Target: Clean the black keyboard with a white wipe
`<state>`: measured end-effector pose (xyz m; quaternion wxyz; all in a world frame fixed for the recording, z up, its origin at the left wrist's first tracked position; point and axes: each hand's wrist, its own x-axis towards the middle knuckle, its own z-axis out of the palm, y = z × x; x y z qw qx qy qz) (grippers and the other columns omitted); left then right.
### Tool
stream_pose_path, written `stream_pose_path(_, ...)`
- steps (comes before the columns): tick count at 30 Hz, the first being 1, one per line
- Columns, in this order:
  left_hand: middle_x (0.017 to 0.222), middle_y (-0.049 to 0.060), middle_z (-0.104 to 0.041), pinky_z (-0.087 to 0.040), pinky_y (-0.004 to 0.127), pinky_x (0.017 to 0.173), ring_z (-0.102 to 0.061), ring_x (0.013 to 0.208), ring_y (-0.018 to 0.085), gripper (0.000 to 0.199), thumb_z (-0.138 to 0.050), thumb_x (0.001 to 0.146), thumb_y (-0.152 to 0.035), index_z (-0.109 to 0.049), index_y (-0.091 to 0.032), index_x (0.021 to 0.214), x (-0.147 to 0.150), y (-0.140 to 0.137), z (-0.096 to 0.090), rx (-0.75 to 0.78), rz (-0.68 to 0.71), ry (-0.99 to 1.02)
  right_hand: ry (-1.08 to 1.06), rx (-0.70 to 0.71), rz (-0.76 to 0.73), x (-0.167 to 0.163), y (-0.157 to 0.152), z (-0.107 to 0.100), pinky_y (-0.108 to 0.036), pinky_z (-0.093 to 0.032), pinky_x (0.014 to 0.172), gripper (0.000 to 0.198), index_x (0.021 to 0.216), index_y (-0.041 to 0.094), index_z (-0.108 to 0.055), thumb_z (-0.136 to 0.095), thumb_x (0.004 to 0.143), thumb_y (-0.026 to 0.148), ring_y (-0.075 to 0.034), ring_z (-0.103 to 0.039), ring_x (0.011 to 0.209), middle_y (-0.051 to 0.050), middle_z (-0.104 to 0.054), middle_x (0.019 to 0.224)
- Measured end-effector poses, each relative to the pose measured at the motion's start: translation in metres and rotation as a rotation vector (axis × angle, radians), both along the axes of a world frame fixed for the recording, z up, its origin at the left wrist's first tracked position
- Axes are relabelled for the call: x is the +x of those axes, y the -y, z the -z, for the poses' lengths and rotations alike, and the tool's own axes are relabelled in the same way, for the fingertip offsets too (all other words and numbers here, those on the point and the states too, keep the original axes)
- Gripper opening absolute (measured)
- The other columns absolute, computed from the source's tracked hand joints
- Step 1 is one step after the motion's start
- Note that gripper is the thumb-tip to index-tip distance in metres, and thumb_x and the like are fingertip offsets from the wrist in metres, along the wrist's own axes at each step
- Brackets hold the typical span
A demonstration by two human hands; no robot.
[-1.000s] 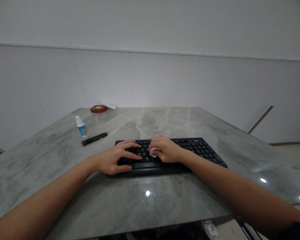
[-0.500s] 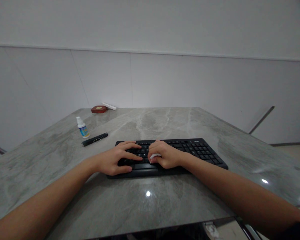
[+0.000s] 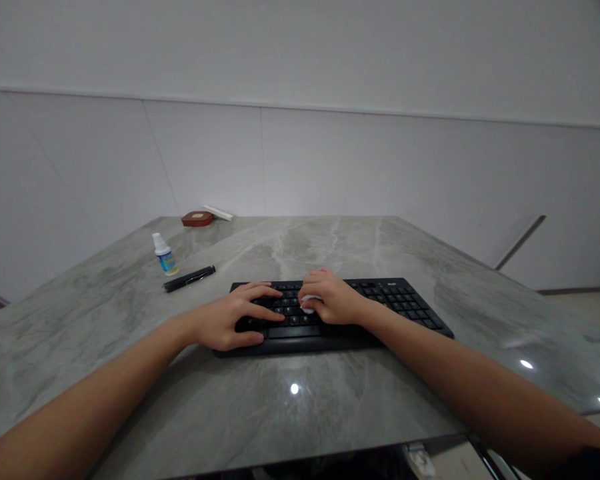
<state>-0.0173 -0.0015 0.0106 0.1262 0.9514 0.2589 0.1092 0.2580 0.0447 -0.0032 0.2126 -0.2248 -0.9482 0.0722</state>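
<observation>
- On the near half of a grey marbled table (image 3: 330, 248), a black keyboard (image 3: 300, 333) lies flat, long side facing the person, number pad off to the right.
- Left hand (image 3: 225, 321) is palm down over the keyboard's left end, fingers spread pretty wide and not gripping anything. Fingertips are on or just over the keys, can't really tell which. Thumb is near the space bar.
- Right hand (image 3: 336, 301) is over the middle of the keyboard, fingers curled and pinched around a small white wad (image 3: 310, 305). Most of that wad is hidden, so no clue how big it is.
- The two hands are near each other but not touching.
- Past the left hand there's a black pen (image 3: 189, 278) lying at a slant, with a small white bottle (image 3: 166, 255) with a blue and yellow label standing just beside it.
- Far left edge: reddish-brown case (image 3: 197, 219), white strip-like thing (image 3: 220, 213) right behind it, pale wall (image 3: 330, 160) beyond.
</observation>
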Motion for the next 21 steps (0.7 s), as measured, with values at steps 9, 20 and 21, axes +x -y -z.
stream_pose_path(9,0.151,0.007,-0.043,-0.031,0.059,0.116,-0.038,0.140,0.037,0.048,-0.066,0.087,-0.029,-0.061,-0.033,0.134,0.0013,0.0015,-0.0033,-0.019,-0.005,0.000,-0.026,-0.041,-0.149,-0.0035,0.0047,0.0017,-0.035,-0.042,0.081,0.011,0.076,0.016,-0.067,-0.062,0.082,0.008,-0.019,-0.060,0.080,-0.004,-0.066,0.076)
stream_pose_path(20,0.152,0.008,-0.041,-0.030,0.059,0.115,-0.035,0.141,0.037,0.047,-0.063,0.089,-0.032,-0.060,-0.033,0.135,0.0010,0.0011,-0.0020,-0.020,-0.013,-0.025,-0.028,-0.041,-0.100,-0.0005,0.0008,0.0013,-0.035,-0.039,0.080,0.010,0.080,0.017,-0.068,-0.064,0.081,0.008,-0.018,-0.061,0.081,-0.004,-0.069,0.080)
stream_pose_path(21,0.152,0.009,-0.041,-0.030,0.060,0.115,-0.035,0.141,0.037,0.047,-0.064,0.089,-0.032,-0.060,-0.033,0.136,0.0012,0.0012,-0.0023,-0.022,-0.015,-0.028,-0.028,-0.027,-0.058,0.0002,-0.0004,0.0016,-0.035,-0.038,0.080,0.010,0.081,0.016,-0.068,-0.064,0.081,0.008,-0.019,-0.060,0.082,-0.004,-0.069,0.081)
